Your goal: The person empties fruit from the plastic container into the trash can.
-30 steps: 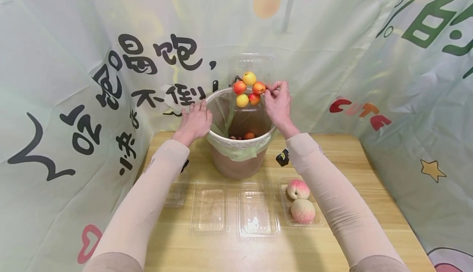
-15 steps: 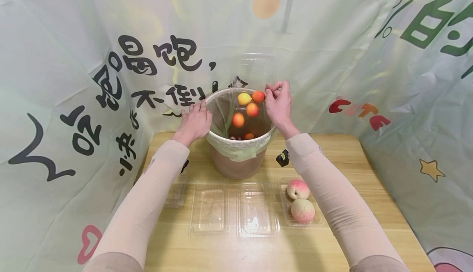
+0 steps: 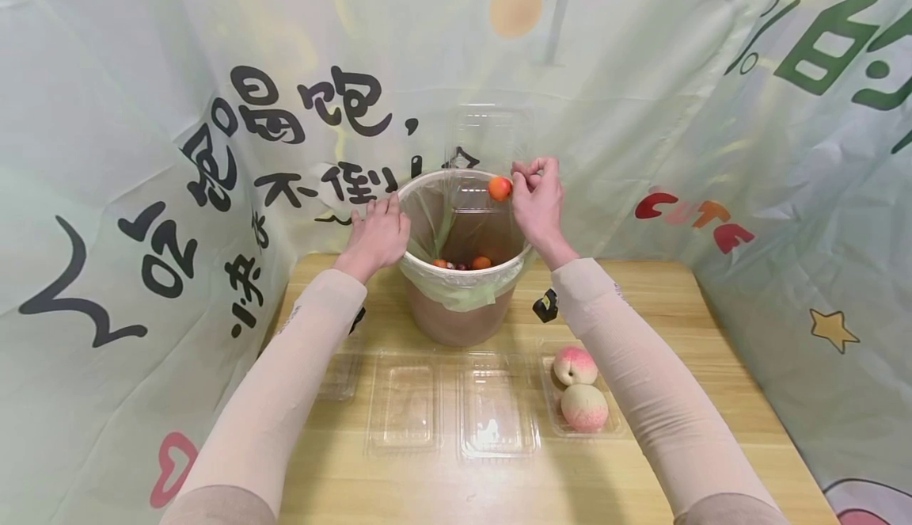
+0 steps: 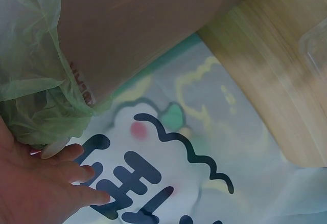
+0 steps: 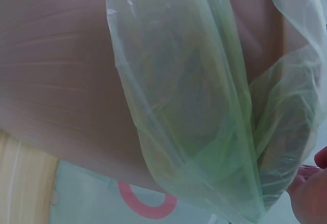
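Observation:
A brown bin [image 3: 459, 311] with a green bag liner [image 3: 449, 291] stands at the back of the wooden table [image 3: 663, 303]. My right hand [image 3: 530, 173] pinches the edge of a clear plastic container [image 3: 488, 141] that is tipped up over the bin's far rim. One small orange fruit [image 3: 499, 188] is at the container's lower edge, beside my right fingers. Small fruits [image 3: 481, 262] lie in the bin's bottom. My left hand [image 3: 380, 222] rests with straight fingers on the bin's left rim, and its fingers [image 4: 76, 175] touch the liner [image 4: 30, 96] in the left wrist view. The right wrist view shows the liner [image 5: 204, 106] hanging over the bin wall [image 5: 56, 81].
Empty clear trays [image 3: 402, 402] [image 3: 496, 410] lie in a row near the table's front. Beside them on the right, a tray [image 3: 552, 418] holds two peaches [image 3: 583, 406]. A printed cloth backdrop [image 3: 178, 113] encloses the table on the left, back and right.
Several small fruits have dropped out of the tipped container into the bin, leaving one orange fruit at its edge. Both hands have stayed where they were.

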`<state>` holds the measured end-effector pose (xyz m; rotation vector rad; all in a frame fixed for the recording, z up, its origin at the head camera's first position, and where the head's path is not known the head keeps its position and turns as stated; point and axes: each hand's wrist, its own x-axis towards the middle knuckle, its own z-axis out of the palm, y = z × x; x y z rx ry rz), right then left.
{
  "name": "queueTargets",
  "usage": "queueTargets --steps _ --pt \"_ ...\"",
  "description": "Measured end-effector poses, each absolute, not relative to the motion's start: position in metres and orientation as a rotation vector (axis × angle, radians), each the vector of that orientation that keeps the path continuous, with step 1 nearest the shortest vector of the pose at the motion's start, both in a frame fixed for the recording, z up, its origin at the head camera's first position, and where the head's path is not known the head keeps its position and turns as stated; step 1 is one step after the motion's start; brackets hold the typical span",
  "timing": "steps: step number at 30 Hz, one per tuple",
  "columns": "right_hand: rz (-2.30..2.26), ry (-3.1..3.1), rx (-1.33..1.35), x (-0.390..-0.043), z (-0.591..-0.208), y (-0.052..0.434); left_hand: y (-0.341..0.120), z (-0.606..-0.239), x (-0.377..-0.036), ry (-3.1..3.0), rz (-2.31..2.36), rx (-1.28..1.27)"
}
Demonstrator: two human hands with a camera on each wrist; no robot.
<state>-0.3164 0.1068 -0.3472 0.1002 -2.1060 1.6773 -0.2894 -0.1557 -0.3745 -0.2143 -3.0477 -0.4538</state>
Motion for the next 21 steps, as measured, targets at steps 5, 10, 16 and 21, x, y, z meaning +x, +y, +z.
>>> queueTargets --steps 5,10,16,21 --pt "1.666 -2.117 0.119 -0.3165 -0.3476 0.1062 -0.1558 -0.3746 -0.2890 -3.049 -0.450 -0.213" --pt "1.680 -2.102 0.151 -0.3169 -0.3493 0.1056 -0.1555 -0.3739 -0.2881 -3.052 -0.455 -0.214" --pt "1.681 -2.095 0.182 -0.3150 -0.3502 0.1045 -0.1549 -0.3729 -0.2878 -3.058 -0.452 -0.215" --pt "1.621 -2.093 0.206 -0.3140 -0.3524 0.1040 -0.1550 -0.3726 -0.2881 -3.066 -0.451 -0.209"
